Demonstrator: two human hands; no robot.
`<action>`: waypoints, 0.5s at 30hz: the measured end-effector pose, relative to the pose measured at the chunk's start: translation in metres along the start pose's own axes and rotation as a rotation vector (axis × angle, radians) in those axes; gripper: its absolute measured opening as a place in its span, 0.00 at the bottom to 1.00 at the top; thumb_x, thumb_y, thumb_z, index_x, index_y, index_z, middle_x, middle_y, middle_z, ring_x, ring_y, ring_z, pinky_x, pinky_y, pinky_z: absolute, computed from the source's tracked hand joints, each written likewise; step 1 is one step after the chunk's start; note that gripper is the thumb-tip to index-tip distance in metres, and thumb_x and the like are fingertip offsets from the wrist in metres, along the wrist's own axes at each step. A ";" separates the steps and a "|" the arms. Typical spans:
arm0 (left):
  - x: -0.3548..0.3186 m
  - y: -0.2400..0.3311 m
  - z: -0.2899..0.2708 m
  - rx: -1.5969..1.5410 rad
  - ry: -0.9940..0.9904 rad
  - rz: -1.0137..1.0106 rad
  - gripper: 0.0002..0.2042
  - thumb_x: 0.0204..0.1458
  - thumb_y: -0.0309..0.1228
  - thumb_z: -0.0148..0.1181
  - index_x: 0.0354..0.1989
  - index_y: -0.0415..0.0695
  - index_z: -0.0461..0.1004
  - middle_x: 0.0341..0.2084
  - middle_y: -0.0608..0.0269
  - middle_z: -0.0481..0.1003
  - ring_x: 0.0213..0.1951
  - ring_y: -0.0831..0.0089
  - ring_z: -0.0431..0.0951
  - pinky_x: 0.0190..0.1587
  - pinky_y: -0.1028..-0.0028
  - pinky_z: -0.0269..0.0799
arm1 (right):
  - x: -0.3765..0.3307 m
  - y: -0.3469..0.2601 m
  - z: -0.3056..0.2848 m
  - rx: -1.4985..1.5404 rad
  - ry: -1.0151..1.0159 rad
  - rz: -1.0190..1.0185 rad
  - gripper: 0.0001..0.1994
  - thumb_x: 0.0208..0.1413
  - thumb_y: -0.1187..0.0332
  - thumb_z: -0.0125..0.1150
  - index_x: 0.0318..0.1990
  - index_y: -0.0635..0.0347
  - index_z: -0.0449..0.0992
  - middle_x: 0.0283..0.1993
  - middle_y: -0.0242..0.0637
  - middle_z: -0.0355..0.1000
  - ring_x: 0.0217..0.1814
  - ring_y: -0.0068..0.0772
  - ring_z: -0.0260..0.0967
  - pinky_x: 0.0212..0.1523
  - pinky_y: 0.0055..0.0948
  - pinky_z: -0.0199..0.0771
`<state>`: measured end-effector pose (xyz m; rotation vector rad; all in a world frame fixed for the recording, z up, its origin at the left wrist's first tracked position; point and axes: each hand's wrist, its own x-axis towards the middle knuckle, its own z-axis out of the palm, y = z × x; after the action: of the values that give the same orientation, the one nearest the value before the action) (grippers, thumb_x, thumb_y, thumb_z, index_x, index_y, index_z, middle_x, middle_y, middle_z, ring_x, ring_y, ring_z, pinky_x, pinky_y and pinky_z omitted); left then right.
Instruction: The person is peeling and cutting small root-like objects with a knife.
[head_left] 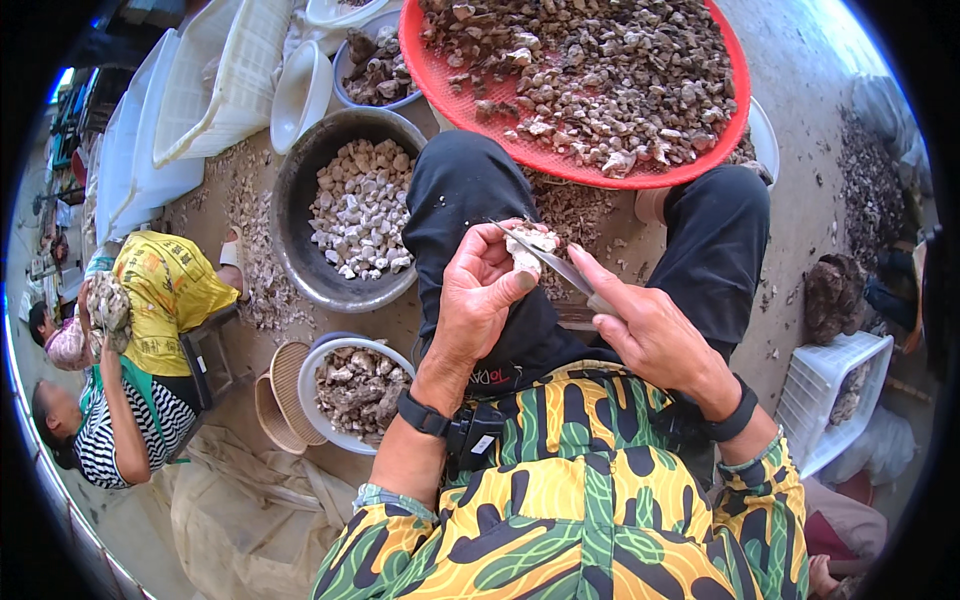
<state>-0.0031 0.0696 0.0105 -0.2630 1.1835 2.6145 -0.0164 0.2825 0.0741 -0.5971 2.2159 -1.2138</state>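
White lump [524, 259] pinched in left hand [476, 295]; right hand [655, 335] angled inward, gripping knife [570, 274].

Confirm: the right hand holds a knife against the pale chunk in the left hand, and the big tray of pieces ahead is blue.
Wrong colour: the head view shows the tray red. The right hand holds a knife against the pale chunk in the left hand.
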 end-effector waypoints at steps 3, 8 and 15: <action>0.001 0.004 0.007 0.004 0.048 -0.011 0.25 0.48 0.20 0.65 0.54 0.36 0.61 0.49 0.54 0.71 0.51 0.70 0.72 0.56 0.72 0.69 | 0.005 -0.002 0.002 -0.018 0.029 0.010 0.34 0.54 0.74 0.53 0.69 0.60 0.48 0.38 0.58 0.73 0.41 0.63 0.70 0.40 0.51 0.68; -0.006 0.001 0.007 0.053 0.013 -0.056 0.25 0.47 0.19 0.66 0.53 0.36 0.63 0.47 0.55 0.72 0.50 0.70 0.73 0.55 0.72 0.70 | 0.022 0.007 0.010 -0.069 0.083 0.084 0.33 0.54 0.74 0.53 0.68 0.60 0.50 0.34 0.58 0.73 0.39 0.62 0.70 0.40 0.51 0.68; -0.003 0.009 0.009 -0.037 0.013 -0.020 0.25 0.49 0.20 0.63 0.56 0.34 0.62 0.52 0.50 0.69 0.54 0.64 0.71 0.58 0.68 0.68 | 0.003 0.009 0.002 -0.015 0.086 -0.151 0.35 0.52 0.75 0.53 0.69 0.57 0.50 0.41 0.56 0.73 0.42 0.58 0.72 0.42 0.47 0.70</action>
<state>-0.0030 0.0702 0.0233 -0.2976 1.1311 2.6236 -0.0185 0.2842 0.0651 -0.7429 2.2879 -1.3217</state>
